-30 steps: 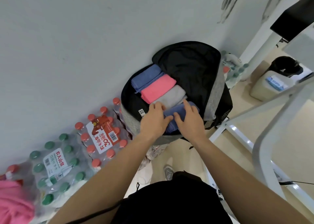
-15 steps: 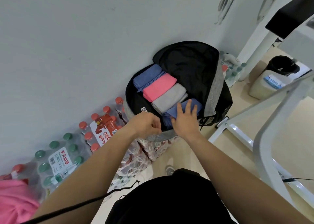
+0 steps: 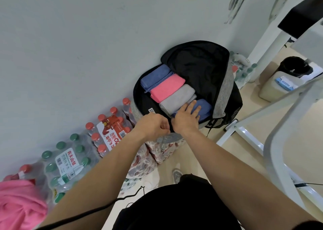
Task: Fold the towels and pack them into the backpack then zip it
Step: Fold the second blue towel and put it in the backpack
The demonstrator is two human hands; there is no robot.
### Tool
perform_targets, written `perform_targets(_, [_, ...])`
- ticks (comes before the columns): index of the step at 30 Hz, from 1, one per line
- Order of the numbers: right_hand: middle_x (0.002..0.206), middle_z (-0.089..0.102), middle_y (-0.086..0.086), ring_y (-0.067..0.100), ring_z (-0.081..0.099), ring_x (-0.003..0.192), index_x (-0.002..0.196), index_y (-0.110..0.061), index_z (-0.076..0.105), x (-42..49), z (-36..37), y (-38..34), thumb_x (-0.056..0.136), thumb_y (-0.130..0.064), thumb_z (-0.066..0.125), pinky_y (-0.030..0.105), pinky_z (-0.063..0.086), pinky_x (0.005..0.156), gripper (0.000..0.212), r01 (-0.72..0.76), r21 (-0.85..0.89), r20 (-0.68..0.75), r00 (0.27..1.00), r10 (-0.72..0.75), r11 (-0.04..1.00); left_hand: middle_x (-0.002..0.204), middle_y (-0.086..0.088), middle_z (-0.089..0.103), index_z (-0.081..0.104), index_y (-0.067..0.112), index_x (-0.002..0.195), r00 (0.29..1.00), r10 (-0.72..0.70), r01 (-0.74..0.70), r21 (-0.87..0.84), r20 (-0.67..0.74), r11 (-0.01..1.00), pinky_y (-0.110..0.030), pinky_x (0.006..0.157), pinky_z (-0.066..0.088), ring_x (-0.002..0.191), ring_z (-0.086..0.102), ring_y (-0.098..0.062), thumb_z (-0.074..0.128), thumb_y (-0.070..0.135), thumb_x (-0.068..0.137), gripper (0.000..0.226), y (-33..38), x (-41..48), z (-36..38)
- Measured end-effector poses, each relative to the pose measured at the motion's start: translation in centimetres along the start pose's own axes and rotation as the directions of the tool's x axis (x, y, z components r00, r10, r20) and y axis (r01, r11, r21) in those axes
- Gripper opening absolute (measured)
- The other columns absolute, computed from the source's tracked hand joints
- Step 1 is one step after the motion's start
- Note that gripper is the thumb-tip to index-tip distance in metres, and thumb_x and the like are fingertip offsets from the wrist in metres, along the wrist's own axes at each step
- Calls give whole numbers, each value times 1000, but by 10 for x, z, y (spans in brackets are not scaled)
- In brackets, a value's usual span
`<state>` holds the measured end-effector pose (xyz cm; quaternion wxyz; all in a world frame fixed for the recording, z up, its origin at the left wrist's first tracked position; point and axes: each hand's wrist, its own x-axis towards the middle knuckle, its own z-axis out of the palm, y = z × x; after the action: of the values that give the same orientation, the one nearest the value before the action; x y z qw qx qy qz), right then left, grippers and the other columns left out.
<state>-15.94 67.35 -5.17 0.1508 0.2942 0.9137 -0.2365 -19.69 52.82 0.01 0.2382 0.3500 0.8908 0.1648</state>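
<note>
The backpack (image 3: 201,63) is lying open by the wall (image 3: 87,55), holding four folded towels (image 3: 167,88). The right hand (image 3: 186,118) is pressing flat on the nearest blue towel (image 3: 203,108); the left hand (image 3: 153,125) is apparently pinching the near rim.

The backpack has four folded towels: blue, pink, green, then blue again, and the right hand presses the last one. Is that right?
Almost. The head view shows the third one is a grey towel, not green. The rest is right: in the backpack lie the far blue towel, pink towel, grey, then the near blue towel under the right hand.
</note>
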Motion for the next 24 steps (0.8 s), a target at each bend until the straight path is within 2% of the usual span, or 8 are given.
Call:
perform_targets(5, [163, -10, 18, 42, -10, 148, 155, -5, 9, 4, -12, 22, 90, -50, 57, 55, 10, 119, 92, 36, 90, 32, 999, -39, 995, 74, 17, 66, 68, 33, 74, 999, -25, 26, -9, 24, 1000, -35, 73, 56, 75, 63, -3, 71, 36, 78, 6, -2, 4, 3])
perform_targets(8, [161, 20, 15, 37, 13, 148, 149, -11, 32, 2, -19, 19, 92, -46, 45, 53, 16, 119, 69, 181, 29, -244, 955, -169, 983, 71, 19, 65, 67, 33, 72, 999, -45, 45, -39, 25, 998, -36, 74, 56, 74, 63, -3, 69, 38, 76, 7, -2, 8, 4])
perform_targets(10, [163, 16, 13, 33, 10, 150, 153, -16, 28, 10, -22, 16, 94, -40, 39, 50, 10, 122, 65, 327, -59, -286, 900, -330, 943, 82, 17, 64, 67, 34, 78, 992, -35, 25, -88, -118, 996, -36, 77, 54, 81, 60, -5, 65, 44, 78, 11, -2, 13, 6])
perform_targets(12, [165, 9, 12, 32, 3, 152, 156, -18, 20, 25, -20, 20, 98, -34, 35, 49, 7, 122, 62, 428, -84, -192, 879, -436, 900, 112, 8, 61, 67, 30, 106, 959, -4, 3, -4, -284, 1000, -37, 90, 50, 107, 56, -14, 62, 40, 87, 22, -5, 24, 12])
perform_targets(14, [164, 12, 12, 33, 5, 151, 155, -17, 23, 41, -18, 30, 99, -35, 27, 52, 11, 121, 59, 498, -151, -139, 845, -517, 854, 143, -3, 48, 51, 23, 137, 940, -7, 62, 151, -341, 987, -44, 107, 40, 133, 41, -24, 54, 34, 94, 45, -6, 39, 17])
perform_targets(16, [162, 22, 13, 33, 13, 150, 153, -16, 30, 52, -18, 41, 98, -39, 22, 52, 16, 120, 60, 562, -269, -103, 790, -604, 782, 159, -6, 28, 31, 21, 151, 950, -76, 144, 207, -304, 968, -51, 117, 26, 147, 22, -29, 43, 38, 99, 56, -4, 53, 20])
perform_targets(19, [160, 26, 14, 31, 17, 150, 153, -16, 31, 64, -23, 59, 100, -41, 30, 48, 19, 120, 59, 618, -404, -95, 705, -702, 675, 165, -5, 6, 9, 21, 157, 959, -165, 221, 239, -233, 946, -55, 118, 14, 151, 4, -31, 28, 47, 102, 64, -7, 73, 23])
perform_targets(24, [163, 13, 16, 32, 10, 151, 156, -16, 20, 57, 4, 70, 99, -47, 37, 47, 13, 121, 67, 589, -321, -165, 736, -656, 741, 164, -1, -14, -7, 25, 157, 968, -213, 241, 249, -132, 938, -54, 120, 3, 151, -11, -29, 22, 52, 102, 68, -18, 91, 27])
